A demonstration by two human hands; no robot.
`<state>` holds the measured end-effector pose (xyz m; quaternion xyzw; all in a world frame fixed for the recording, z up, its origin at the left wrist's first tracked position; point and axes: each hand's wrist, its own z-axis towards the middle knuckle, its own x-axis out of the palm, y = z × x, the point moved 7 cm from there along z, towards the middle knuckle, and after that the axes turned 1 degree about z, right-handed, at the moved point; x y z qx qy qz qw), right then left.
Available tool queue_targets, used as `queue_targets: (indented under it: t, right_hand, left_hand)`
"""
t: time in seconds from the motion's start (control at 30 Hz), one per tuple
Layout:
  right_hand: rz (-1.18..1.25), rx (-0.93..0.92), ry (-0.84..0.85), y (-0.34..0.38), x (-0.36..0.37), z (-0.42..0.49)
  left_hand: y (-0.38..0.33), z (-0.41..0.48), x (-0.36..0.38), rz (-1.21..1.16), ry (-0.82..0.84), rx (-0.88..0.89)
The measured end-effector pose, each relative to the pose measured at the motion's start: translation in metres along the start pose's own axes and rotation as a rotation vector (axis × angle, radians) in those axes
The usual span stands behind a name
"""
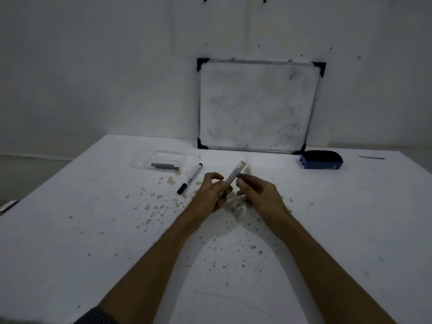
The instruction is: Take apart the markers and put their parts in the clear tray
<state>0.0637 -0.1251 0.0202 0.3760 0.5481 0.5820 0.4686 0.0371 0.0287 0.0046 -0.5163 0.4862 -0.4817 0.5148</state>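
Note:
My left hand (214, 191) grips the lower end of a white marker barrel (234, 174), which points up and to the right above the table. My right hand (254, 191) is just right of the barrel, fingers curled, its fingertips close to the barrel's middle; I cannot tell whether they touch it or hold anything. A whole marker (190, 178) with a black cap lies on the table left of my hands. The clear tray (142, 161) sits further back left and holds grey marker parts (163, 166).
A small whiteboard (256, 106) leans against the wall at the back of the white table (93, 230). A blue eraser (321, 160) lies at the back right. Brownish stains speckle the table around my hands.

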Motion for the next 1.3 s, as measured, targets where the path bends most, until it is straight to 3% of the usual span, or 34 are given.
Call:
queue_targets:
  t: [0.17, 0.23, 0.37, 0.43, 0.5, 0.63, 0.77, 1.13, 1.23, 1.3]
  right_hand:
    - [-0.029, -0.006, -0.032, 0.002, 0.004, -0.002]
    - [-0.014, 0.038, -0.029, -0.001, 0.003, 0.000]
    - [-0.041, 0.149, -0.022, -0.005, 0.006, 0.006]
    - [-0.008, 0.216, -0.008, -0.007, 0.021, 0.014]
    - [-0.043, 0.249, -0.024, -0.009, 0.038, 0.028]
    - [-0.238, 0.214, -0.083, -0.010, 0.072, 0.067]
    - [-0.436, 0.229, -0.127, -0.014, 0.089, 0.095]
    - [-0.432, 0.192, -0.126, -0.017, 0.098, 0.099]
    - [-0.370, 0.207, -0.097, -0.015, 0.094, 0.090]
    - [-0.296, 0.235, -0.056, -0.008, 0.089, 0.078]
  left_hand:
    - [-0.009, -0.017, 0.013, 0.097, 0.051, -0.020]
    - [-0.012, -0.017, 0.005, 0.321, 0.069, 0.034]
    - [-0.032, -0.013, -0.061, 0.699, -0.220, 0.143]
    - [-0.035, -0.013, -0.099, 0.794, -0.375, 0.151]
    - [-0.027, -0.012, -0.122, 0.806, -0.430, 0.157]
    - [-0.007, -0.007, -0.128, 0.826, -0.443, 0.101]
    - [-0.005, -0.002, -0.115, 0.980, -0.349, 0.141]
    - [0.008, 0.011, -0.113, 0.995, -0.244, 0.122]
    - [0.004, 0.004, -0.114, 0.883, -0.284, 0.149]
    - [-0.001, -0.004, -0.120, 0.674, -0.360, 0.156]
